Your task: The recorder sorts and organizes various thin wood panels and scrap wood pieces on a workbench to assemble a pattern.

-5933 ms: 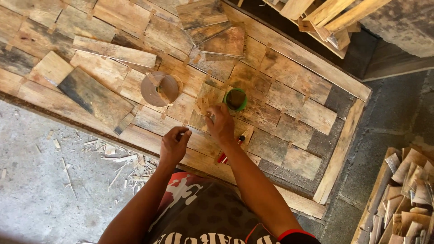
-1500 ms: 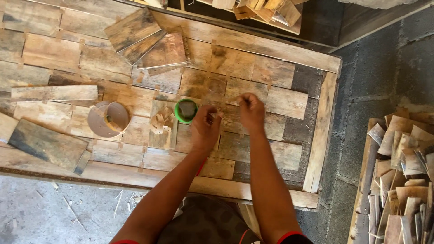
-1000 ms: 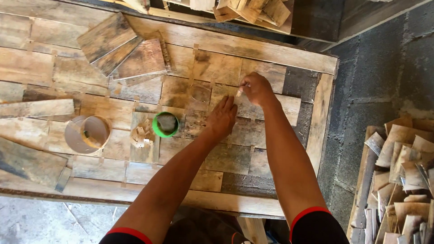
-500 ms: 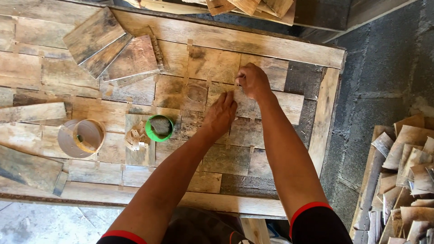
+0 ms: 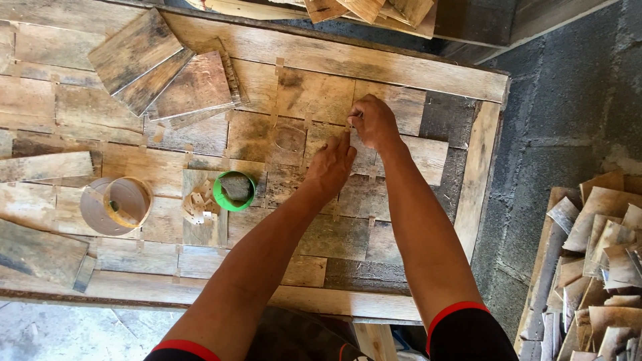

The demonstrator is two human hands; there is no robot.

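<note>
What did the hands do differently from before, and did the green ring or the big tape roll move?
Both hands moved away from the green ring toward the far side of the wooden panel. The left hand now presses flat on the boards; the right hand pinches something small at a seam just beyond it. The green ring, the tape roll and the loose boards stayed put.

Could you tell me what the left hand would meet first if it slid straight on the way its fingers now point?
Probably the right hand: the left hand points up-right, its fingertips nearly touching it.
</note>
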